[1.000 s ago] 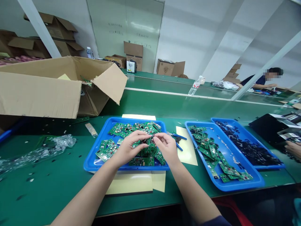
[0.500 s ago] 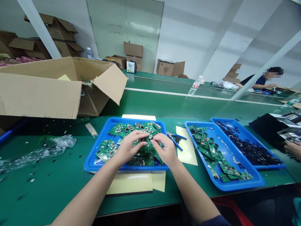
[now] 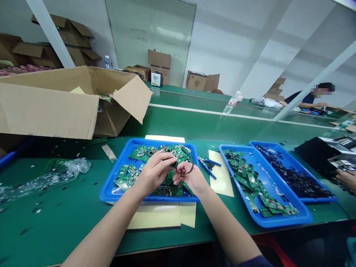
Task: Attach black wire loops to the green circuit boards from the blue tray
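Note:
A thin black wire [image 3: 192, 168] bends in a loop between my hands, above a heap of green circuit boards [image 3: 125, 178] in a blue tray [image 3: 107, 189]. My left hand [image 3: 155, 172] is closed, thumb and fingers pinched at the wire's left end. Whether a board hangs from that end cannot be made out against the heap. My right hand [image 3: 193, 180] has its palm turned up and its fingers curled in; the loop crosses in front of them. What these fingers grip, if anything, is unclear. Blue-handled pliers [image 3: 208, 167] lie just right of the tray.
Right of the pliers' yellow sheet [image 3: 225, 181] stand a blue tray with more boards [image 3: 292, 218] and one with small black parts [image 3: 294, 170]. A large open carton [image 3: 47, 115] occupies the back left, near crumpled plastic film [image 3: 75, 168]. A co-worker's hand [image 3: 346, 178] shows far right.
My right hand has turned from a pinch beside my left fingers to palm up with fingers curled. The black wire now shows as a loop. My left hand has barely moved.

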Available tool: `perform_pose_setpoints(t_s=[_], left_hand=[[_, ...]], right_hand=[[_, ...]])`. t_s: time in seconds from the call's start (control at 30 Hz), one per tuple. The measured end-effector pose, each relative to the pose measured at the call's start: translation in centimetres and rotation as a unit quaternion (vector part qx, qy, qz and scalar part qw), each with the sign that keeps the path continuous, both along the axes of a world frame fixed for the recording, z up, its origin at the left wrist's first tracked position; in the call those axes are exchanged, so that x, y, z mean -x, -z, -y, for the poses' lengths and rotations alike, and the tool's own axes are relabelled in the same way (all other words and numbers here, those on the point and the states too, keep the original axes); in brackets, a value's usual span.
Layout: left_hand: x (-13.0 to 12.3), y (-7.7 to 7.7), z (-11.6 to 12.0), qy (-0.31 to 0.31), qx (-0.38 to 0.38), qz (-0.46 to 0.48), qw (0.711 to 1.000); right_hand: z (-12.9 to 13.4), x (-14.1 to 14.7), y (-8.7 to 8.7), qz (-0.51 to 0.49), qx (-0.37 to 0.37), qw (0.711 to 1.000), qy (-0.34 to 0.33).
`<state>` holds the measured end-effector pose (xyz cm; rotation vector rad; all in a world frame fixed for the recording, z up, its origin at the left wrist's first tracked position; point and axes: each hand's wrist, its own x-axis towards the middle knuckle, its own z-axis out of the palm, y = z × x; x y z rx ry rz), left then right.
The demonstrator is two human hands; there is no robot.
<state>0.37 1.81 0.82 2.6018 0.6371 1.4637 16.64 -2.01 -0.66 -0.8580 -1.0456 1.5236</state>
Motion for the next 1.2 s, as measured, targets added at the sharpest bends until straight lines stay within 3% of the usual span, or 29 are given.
perform_pose_setpoints(t_s=[0.1,0.23,0.53,0.93,1.03,1.2], left_hand=[[0.05,0.17,0.0,-0.001,-0.005,-0.02,1.0],[0.06,0.21,0.07,0.004,-0.002,-0.014,1.0],[-0.29,-0.24,0.27,0.04,0.07,0.017,0.997],[-0.24,-0.18,0.26,0.089,0.144,-0.021,0.985],[-0.14,-0.4,0.29,0.097,0.182,-0.056,0.977],[-0.38,-0.78,0.73,0.072,0.254,-0.084,0.961]], right_hand=[[0.24,-0.1,-0.31,0.014,0.005,0.999,-0.038],[0.43,-0.13,-0.56,-0.001,-0.01,0.999,-0.042],[0.3,-0.16,-0.66,-0.05,0.013,0.996,-0.076],[-0.33,-0.65,-0.46,-0.049,0.066,0.99,-0.117],[-0.37,-0.65,-0.4,-0.026,0.058,0.993,-0.1],[-0.2,-0.54,-0.29,0.096,-0.028,0.995,-0.024]])
